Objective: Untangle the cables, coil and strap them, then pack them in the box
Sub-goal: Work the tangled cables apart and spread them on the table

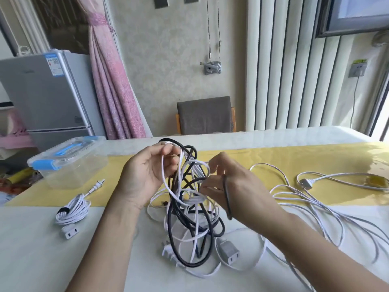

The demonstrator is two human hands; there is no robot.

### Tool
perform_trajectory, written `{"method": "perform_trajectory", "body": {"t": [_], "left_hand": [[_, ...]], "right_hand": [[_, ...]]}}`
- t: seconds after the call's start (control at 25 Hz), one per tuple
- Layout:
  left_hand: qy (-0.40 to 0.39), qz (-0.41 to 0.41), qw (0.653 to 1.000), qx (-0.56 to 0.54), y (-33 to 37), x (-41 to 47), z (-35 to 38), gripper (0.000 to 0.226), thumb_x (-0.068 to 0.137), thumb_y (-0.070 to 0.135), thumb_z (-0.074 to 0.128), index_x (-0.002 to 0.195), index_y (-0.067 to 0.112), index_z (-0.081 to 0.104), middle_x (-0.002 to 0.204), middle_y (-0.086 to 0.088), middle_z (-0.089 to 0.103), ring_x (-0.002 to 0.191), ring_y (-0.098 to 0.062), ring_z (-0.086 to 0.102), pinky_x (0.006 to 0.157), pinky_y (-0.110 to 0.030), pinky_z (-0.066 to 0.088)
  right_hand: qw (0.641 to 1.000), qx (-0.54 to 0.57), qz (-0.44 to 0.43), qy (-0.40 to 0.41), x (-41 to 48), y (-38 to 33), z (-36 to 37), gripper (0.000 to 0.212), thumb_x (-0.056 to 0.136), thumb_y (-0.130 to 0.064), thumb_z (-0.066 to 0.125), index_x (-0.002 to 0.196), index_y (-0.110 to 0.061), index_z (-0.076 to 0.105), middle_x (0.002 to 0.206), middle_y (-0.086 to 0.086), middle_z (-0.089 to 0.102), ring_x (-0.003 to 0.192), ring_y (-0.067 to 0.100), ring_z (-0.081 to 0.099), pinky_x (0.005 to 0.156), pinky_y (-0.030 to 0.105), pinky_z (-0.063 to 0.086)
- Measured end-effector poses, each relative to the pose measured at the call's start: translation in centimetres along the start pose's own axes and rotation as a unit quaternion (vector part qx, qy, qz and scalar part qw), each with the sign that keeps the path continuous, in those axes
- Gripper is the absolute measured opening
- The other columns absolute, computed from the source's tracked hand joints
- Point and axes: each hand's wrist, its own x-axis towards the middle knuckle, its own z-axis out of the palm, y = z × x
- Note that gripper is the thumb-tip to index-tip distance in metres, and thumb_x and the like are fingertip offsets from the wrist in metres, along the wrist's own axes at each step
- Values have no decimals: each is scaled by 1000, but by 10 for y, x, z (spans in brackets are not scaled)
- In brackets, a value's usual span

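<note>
Table (42, 249): left hand (145, 175) grips top of cable tangle (189, 218) (black and white, lower end on table); right hand (235, 186) pinches white loop (200, 162); strapped coil (72, 209) left.

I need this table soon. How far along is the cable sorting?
Done: one white coil lies strapped near the clear box. In hand: the left hand and right hand grip the black-and-white tangle by its upper loops. Left: that tangle, the loose white cable at right, and all packing; the box is shut.
</note>
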Motion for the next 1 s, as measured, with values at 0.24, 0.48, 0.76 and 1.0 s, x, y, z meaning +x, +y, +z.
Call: {"method": "perform_trajectory", "body": {"t": [0.24,0.48,0.76,1.0], "left_hand": [[-12,140,971,-195,5,3,8,22,46,14,69,44,15,47,84,-10,67,83,-21,67,82,-29,54],[64,52,996,-14,-23,12,-1,32,69,6,57,42,15,45,74,-14,69,90,-24,66,81,-29,56],[169,152,831,508,-44,-10,44,35,82,47,67,71,17,53,53,8,54,49,-4,50,53,-20,39],[-47,-178,801,569,-71,-29,80,63,79,66,59,89,4,62,79,1,68,69,-14,68,78,-41,56]], "right_hand": [[963,-120,-104,218,3,-13,-5,10,87,-24,65,88,-16,59,85,-4,39,68,20,40,53,30,29],[970,-209,-21,120,4,8,-13,16,84,-22,69,69,-15,68,93,-3,43,81,16,36,60,21,20],[947,-197,252,-36,7,28,-17,8,82,-22,67,82,-15,71,85,3,42,71,31,57,65,36,48],[934,-124,311,-124,12,29,-30,21,85,-28,62,82,-7,64,58,6,56,57,26,60,51,25,42]]}}
